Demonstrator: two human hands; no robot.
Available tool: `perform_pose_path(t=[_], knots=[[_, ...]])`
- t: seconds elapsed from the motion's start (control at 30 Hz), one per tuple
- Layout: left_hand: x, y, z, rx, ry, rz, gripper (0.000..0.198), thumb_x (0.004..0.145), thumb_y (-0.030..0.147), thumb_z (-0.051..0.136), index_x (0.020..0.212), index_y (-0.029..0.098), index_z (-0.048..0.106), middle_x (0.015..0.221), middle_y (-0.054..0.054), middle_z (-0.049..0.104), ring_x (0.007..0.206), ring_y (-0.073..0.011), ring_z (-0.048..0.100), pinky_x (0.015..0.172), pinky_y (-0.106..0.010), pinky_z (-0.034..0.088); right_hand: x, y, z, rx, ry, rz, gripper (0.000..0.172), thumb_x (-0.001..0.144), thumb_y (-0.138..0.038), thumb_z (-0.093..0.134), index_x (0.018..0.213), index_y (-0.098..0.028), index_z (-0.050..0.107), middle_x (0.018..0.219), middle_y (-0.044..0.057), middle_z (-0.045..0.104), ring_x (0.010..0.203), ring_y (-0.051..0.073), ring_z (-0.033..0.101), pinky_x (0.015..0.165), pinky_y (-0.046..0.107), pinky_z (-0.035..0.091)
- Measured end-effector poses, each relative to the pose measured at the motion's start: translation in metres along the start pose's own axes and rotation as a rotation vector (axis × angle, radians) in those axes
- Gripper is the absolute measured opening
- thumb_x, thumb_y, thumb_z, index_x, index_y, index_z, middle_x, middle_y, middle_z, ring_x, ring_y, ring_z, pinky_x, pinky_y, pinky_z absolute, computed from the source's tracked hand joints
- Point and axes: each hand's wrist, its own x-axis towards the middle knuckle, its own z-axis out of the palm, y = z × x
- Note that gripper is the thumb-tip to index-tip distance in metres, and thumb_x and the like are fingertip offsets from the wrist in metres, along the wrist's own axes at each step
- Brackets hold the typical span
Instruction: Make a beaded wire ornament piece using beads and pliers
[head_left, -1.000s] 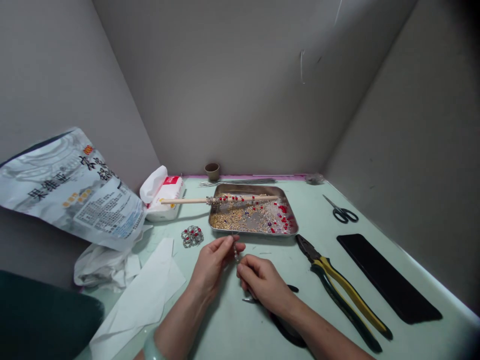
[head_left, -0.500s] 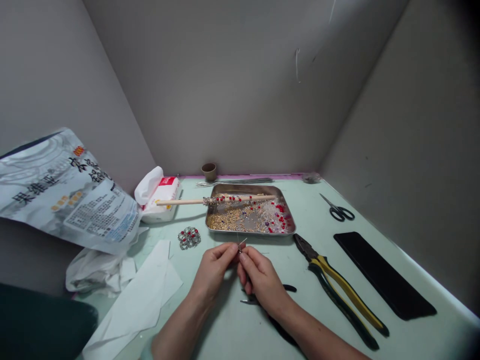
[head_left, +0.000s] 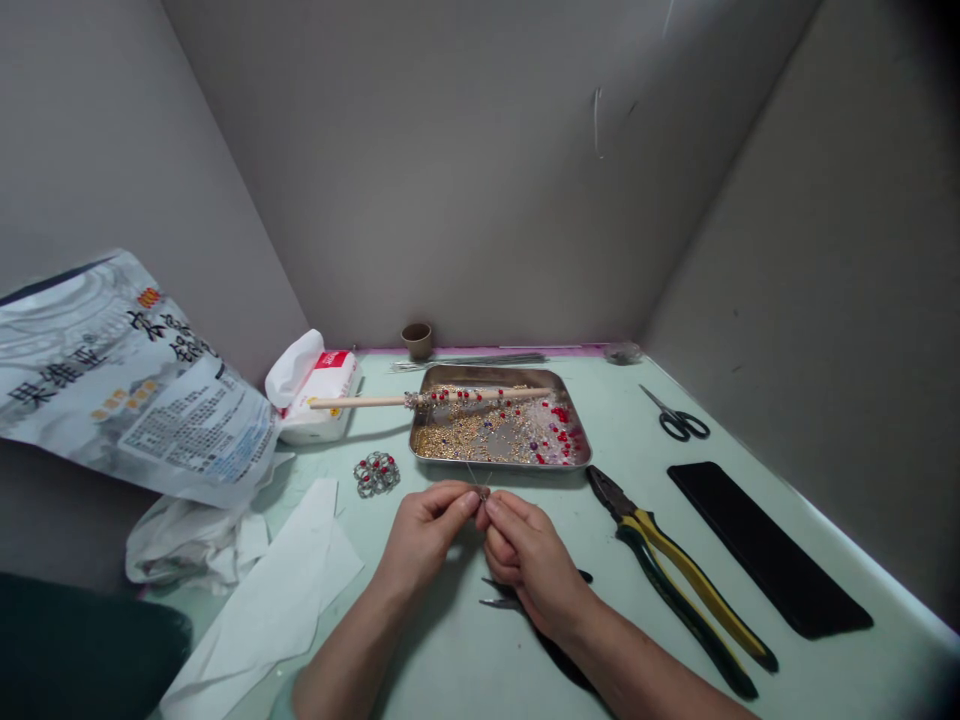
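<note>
My left hand (head_left: pixel 436 520) and my right hand (head_left: pixel 529 545) meet just in front of the bead tray, fingertips pinched close together. Between them they hold a small piece of thin wire (head_left: pixel 484 493), its fine ends sticking up; the fingers hide most of it. Under my right hand lies a dark-handled tool with slim metal tips (head_left: pixel 501 603), partly covered. The metal tray (head_left: pixel 487 466) holds gold, red and clear beads. Across it rests a wooden stick (head_left: pixel 360 403) wound with wire and red beads. Left of the tray sits a wire piece with red beads (head_left: pixel 376 475).
On the right lie large yellow-green pliers (head_left: pixel 667 570), scissors (head_left: pixel 681 424) and a black flat case (head_left: pixel 765 550). Leftward are a tissue pack (head_left: pixel 322 395), a printed bag (head_left: pixel 142 390) and white paper (head_left: pixel 277 600). Behind the tray are a small cup (head_left: pixel 417 341) and wire lengths (head_left: pixel 480 361).
The wire ends between my fingers have shifted, now pointing more upright and apart. My right hand has turned slightly, showing more of the tool's tips beneath. The view has moved a little.
</note>
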Motion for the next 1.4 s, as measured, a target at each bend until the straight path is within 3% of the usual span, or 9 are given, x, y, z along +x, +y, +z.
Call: perform_pose_path(t=[0.13,0.33,0.5,0.63,0.7,0.87,1.03,1.23,1.4], knots=[[0.000,-0.003,-0.001,-0.077,-0.051,-0.051,0.022,0.072,0.036,0.072,0.065,0.015,0.073,0.082,-0.010,0.070,0.085,-0.0223,0.061,0.083,-0.031,0.044,-0.001,-0.001,-0.001,0.096,-0.063,0.013,0.030,0.085,-0.043,0.058,0.072,-0.018,0.048,0.043,-0.014,0.022,0.036,0.003,0.012,0.038,0.019,0.008],[-0.004,-0.015,0.010,-0.353,-0.052,-0.199,0.028,0.072,0.036,0.074,0.090,0.014,0.074,0.089,-0.011,0.071,0.086,-0.0206,0.063,0.085,-0.033,0.046,0.002,0.010,0.001,-0.122,0.056,-0.092,0.033,0.087,-0.051,0.053,0.079,-0.019,0.049,0.046,-0.012,0.028,0.040,0.005,0.017,0.038,0.018,0.015],[-0.005,-0.012,0.010,-0.365,-0.044,-0.204,0.033,0.074,0.039,0.071,0.094,0.012,0.073,0.077,-0.010,0.069,0.072,-0.0190,0.062,0.072,-0.032,0.048,-0.002,0.009,-0.002,-0.497,0.088,-0.206,0.037,0.093,-0.049,0.041,0.072,-0.019,0.049,0.052,-0.005,0.043,0.045,0.008,0.038,0.045,0.021,0.032],[-0.004,-0.007,0.008,-0.298,-0.037,-0.133,0.025,0.074,0.035,0.072,0.085,0.013,0.071,0.077,-0.007,0.067,0.074,-0.0163,0.061,0.073,-0.029,0.046,-0.002,-0.003,-0.007,-0.757,0.281,-0.464,0.024,0.090,-0.039,0.051,0.080,-0.019,0.058,0.077,0.002,0.060,0.072,0.014,0.056,0.066,0.024,0.044],[-0.004,-0.006,0.009,-0.276,-0.057,-0.122,0.022,0.075,0.034,0.072,0.081,0.013,0.068,0.077,-0.006,0.066,0.073,-0.0153,0.060,0.071,-0.027,0.046,0.001,-0.007,-0.010,-0.737,0.327,-0.480,0.018,0.087,-0.037,0.055,0.085,-0.019,0.059,0.082,0.003,0.061,0.074,0.015,0.058,0.066,0.024,0.046],[-0.006,-0.009,0.015,-0.353,-0.137,-0.163,0.024,0.080,0.035,0.066,0.077,0.012,0.062,0.069,-0.004,0.062,0.060,-0.0121,0.055,0.062,-0.026,0.043,0.007,-0.006,-0.015,-0.517,0.221,-0.357,0.018,0.084,-0.037,0.059,0.079,-0.019,0.058,0.076,0.001,0.058,0.063,0.015,0.061,0.058,0.026,0.050],[-0.009,-0.007,0.019,-0.573,-0.200,-0.277,0.029,0.084,0.042,0.058,0.082,0.012,0.059,0.074,-0.005,0.061,0.058,-0.0127,0.055,0.061,-0.031,0.048,0.007,-0.005,-0.015,-0.393,0.180,-0.268,0.018,0.085,-0.039,0.056,0.081,-0.021,0.055,0.060,-0.005,0.051,0.044,0.012,0.052,0.042,0.024,0.043],[-0.010,-0.011,0.020,-0.410,-0.176,-0.271,0.029,0.084,0.042,0.058,0.073,0.016,0.051,0.059,0.003,0.048,0.043,-0.0055,0.033,0.040,-0.020,0.029,0.007,-0.006,-0.016,-0.618,0.281,-0.387,0.016,0.082,-0.033,0.060,0.077,-0.018,0.063,0.073,0.001,0.060,0.069,0.014,0.057,0.063,0.024,0.046],[-0.007,-0.013,0.016,-0.238,-0.186,-0.199,0.033,0.085,0.043,0.055,0.069,0.015,0.051,0.057,0.003,0.044,0.046,-0.0054,0.030,0.043,-0.020,0.022,0.006,-0.005,-0.017,-0.624,0.278,-0.394,0.017,0.083,-0.033,0.058,0.078,-0.017,0.062,0.075,0.001,0.061,0.072,0.015,0.057,0.065,0.024,0.045]])
